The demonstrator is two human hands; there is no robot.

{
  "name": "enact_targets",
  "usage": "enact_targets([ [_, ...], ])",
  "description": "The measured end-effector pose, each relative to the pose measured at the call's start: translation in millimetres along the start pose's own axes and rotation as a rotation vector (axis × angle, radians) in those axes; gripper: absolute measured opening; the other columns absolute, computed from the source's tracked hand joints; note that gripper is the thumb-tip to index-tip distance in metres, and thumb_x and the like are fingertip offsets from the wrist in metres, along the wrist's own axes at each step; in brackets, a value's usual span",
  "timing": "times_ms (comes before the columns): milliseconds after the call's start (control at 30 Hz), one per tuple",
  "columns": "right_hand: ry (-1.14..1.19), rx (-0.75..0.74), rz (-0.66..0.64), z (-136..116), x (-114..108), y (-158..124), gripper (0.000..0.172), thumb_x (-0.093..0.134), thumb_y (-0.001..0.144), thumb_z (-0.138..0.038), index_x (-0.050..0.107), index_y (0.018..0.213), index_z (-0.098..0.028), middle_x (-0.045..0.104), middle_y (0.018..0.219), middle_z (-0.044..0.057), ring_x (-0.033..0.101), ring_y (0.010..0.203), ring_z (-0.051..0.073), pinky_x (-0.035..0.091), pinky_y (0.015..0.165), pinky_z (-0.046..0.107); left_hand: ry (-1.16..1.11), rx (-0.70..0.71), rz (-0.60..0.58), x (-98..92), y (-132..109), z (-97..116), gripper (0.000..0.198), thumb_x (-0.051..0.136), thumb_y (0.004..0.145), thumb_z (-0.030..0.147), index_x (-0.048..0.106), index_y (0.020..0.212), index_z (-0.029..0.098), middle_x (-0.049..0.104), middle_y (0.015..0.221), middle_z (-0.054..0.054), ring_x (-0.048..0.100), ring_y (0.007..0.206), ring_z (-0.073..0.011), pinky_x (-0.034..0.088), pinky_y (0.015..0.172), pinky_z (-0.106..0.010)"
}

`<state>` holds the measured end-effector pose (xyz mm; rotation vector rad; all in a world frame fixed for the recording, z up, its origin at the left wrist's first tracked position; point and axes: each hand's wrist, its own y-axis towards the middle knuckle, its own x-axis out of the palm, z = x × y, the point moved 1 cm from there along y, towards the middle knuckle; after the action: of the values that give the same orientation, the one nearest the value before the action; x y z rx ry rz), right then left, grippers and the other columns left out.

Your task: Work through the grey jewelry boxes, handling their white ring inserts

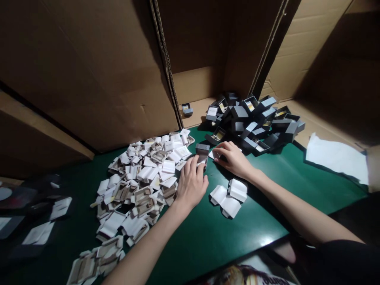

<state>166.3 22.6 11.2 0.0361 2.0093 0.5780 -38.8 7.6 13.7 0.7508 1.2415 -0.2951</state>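
Note:
A small dark grey box stands on the green table with its lid raised. My left hand has its fingers bent around the near side of this box, covering part of its inside. Just right of the box, my right hand is curled with fingertips together on a white card piece, mostly hidden under the fingers. Several folded white card inserts lie below my right hand. Left of my left hand spreads a large heap of white and grey card inserts.
Many dark boxes, some open, are piled at the back right. One small box sits apart on cardboard. Tall cardboard walls enclose the green table. A white sheet lies at right; dark items with white cards are at left.

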Motion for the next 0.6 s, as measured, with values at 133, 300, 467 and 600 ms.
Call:
enact_targets([
  [133, 0.053, 0.03, -0.023, -0.4, 2.0, -0.7, 0.013, 0.055, 0.087, -0.024, 0.064, 0.095, -0.02, 0.062, 0.101, 0.01, 0.053, 0.089, 0.023, 0.046, 0.078, 0.036, -0.044, 0.045, 0.047, -4.2, 1.9, 0.1, 0.014, 0.047, 0.082, 0.009, 0.056, 0.091, 0.015, 0.049, 0.13, -0.015, 0.04, 0.128, -0.0294, 0.041, 0.102, -0.045],
  [300, 0.213, 0.137, -0.023, -0.7, -4.4, 0.0, 0.024, 0.058, 0.081, -0.02, 0.061, 0.105, -0.018, 0.06, 0.096, 0.007, 0.056, 0.077, 0.017, 0.046, 0.068, 0.03, -0.167, 0.004, 0.151, -11.3, 1.9, -0.1, 0.016, 0.044, 0.08, 0.005, 0.055, 0.087, 0.015, 0.041, 0.136, -0.015, 0.04, 0.129, -0.0282, 0.041, 0.103, -0.045],
  [467, 0.429, 0.237, -0.053, 5.9, -6.8, 0.9, 0.033, 0.061, 0.078, -0.023, 0.061, 0.111, -0.018, 0.061, 0.081, 0.002, 0.052, 0.059, 0.012, 0.044, 0.056, 0.025, -0.322, 0.031, 0.193, -13.3, -0.3, -2.5, 0.016, 0.044, 0.088, 0.017, 0.056, 0.098, 0.017, 0.041, 0.137, -0.012, 0.043, 0.128, -0.0253, 0.043, 0.102, -0.041],
  [600, 0.76, 0.342, 0.018, 7.9, -9.0, 3.2, 0.026, 0.064, 0.078, -0.037, 0.065, 0.096, -0.018, 0.061, 0.073, 0.001, 0.056, 0.06, 0.014, 0.049, 0.056, 0.028, -0.356, 0.039, 0.236, -13.8, -1.0, -4.1, 0.023, 0.044, 0.091, 0.023, 0.053, 0.111, 0.019, 0.038, 0.139, -0.013, 0.041, 0.13, -0.0246, 0.041, 0.104, -0.042],
])
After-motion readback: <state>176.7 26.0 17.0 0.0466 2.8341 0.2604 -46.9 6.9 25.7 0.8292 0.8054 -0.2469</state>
